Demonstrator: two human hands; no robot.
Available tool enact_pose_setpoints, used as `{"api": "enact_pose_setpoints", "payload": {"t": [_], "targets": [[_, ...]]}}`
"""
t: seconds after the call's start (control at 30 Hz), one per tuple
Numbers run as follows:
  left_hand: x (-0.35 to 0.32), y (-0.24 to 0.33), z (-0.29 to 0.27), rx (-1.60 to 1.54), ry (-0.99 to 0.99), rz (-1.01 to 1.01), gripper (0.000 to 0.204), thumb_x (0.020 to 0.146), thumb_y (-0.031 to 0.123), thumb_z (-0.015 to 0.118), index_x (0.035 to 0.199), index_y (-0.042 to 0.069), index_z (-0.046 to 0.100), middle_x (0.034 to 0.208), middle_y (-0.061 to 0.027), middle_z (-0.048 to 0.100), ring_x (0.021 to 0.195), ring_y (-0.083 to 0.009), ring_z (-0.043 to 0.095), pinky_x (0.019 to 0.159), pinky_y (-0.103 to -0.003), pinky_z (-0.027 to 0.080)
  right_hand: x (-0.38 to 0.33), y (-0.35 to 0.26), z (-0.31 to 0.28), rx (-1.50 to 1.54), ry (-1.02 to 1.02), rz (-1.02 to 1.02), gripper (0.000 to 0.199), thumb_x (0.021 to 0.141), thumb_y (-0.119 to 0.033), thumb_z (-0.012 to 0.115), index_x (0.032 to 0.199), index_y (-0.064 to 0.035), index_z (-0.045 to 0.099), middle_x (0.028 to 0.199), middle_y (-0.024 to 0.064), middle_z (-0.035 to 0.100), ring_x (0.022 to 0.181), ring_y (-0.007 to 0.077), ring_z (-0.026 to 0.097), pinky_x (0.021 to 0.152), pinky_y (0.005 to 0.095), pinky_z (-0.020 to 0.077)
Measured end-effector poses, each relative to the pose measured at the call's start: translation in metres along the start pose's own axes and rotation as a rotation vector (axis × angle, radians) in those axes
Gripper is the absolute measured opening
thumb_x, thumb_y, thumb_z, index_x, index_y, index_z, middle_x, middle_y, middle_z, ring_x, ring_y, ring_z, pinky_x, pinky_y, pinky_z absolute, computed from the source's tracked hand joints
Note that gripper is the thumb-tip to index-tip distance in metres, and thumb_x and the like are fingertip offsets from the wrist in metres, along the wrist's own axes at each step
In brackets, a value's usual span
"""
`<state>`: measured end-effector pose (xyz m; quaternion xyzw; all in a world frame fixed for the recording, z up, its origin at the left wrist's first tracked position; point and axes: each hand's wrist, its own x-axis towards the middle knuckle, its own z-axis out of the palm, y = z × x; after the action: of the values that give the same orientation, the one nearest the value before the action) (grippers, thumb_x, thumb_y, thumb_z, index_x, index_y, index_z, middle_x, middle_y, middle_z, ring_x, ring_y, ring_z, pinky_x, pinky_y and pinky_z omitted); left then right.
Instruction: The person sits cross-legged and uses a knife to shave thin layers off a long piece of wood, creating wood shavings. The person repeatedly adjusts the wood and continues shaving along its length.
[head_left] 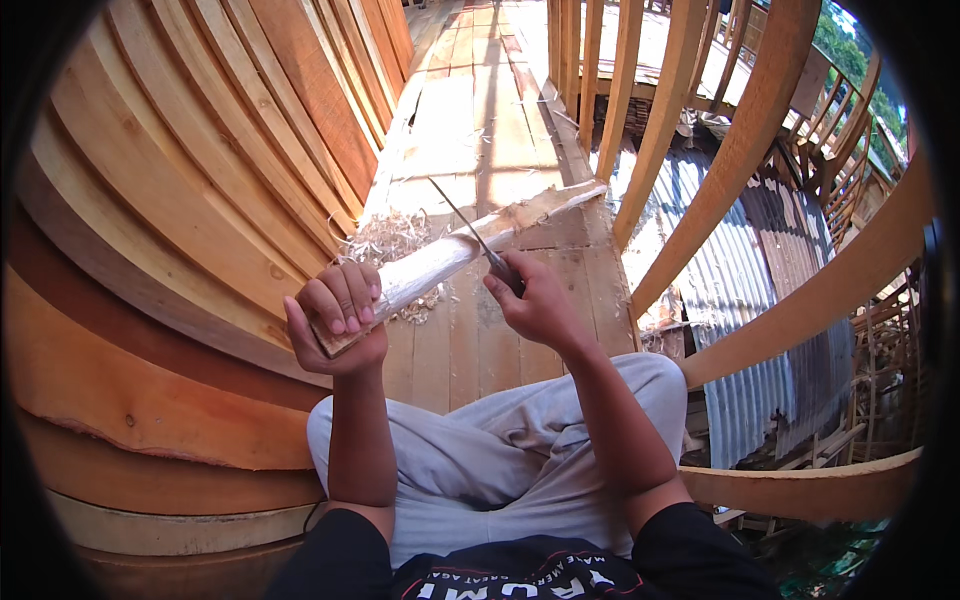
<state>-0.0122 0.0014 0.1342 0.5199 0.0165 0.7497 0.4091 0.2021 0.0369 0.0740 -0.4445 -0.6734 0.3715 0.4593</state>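
A long piece of pale, partly shaved wood [425, 272] slants away from me to the right, its far end on the plank floor near the railing. Around its near end, my left hand [340, 312] is closed, fingers wrapped over the top. My right hand [535, 300] grips the dark handle of a knife [468, 224], whose thin blade points up and to the left across the wood. A shaving curls up from the wood close to the blade. Loose wood shavings [392, 238] lie heaped on the floor beyond my left hand.
Upright wooden boards [190, 120] form a wall on my left. Along the right runs a wooden slat railing [700, 210], with corrugated metal roofing [770, 290] below it. The plank floor [480, 110] stretches ahead in bright sun. My crossed legs [490, 450] are close below my hands.
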Motion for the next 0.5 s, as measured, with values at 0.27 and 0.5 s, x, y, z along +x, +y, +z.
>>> {"api": "enact_pose_setpoints", "payload": {"t": [0.27,0.5], "targets": [[-0.021,0.001,-0.01,0.006,0.118,0.03,0.044,0.103,0.032,0.029,0.061,0.021,0.039,0.052,0.005,0.041,0.05,-0.0096,0.039,0.064,-0.028,0.037,-0.02,-0.021,0.036,-0.511,0.094,0.034,0.055,0.099,-0.042,0.036,0.071,-0.005,0.065,0.059,0.0212,0.058,0.056,0.0409,0.059,0.053,0.0501,0.0447],[-0.018,-0.001,-0.005,0.028,0.162,0.038,0.043,0.102,0.029,0.031,0.061,0.021,0.037,0.051,0.0058,0.04,0.05,-0.0085,0.04,0.063,-0.028,0.036,-0.001,-0.003,0.042,-0.481,0.218,0.118,0.053,0.098,-0.029,0.037,0.058,-0.003,0.061,0.056,0.0225,0.056,0.054,0.0436,0.057,0.054,0.0531,0.0448]]}}
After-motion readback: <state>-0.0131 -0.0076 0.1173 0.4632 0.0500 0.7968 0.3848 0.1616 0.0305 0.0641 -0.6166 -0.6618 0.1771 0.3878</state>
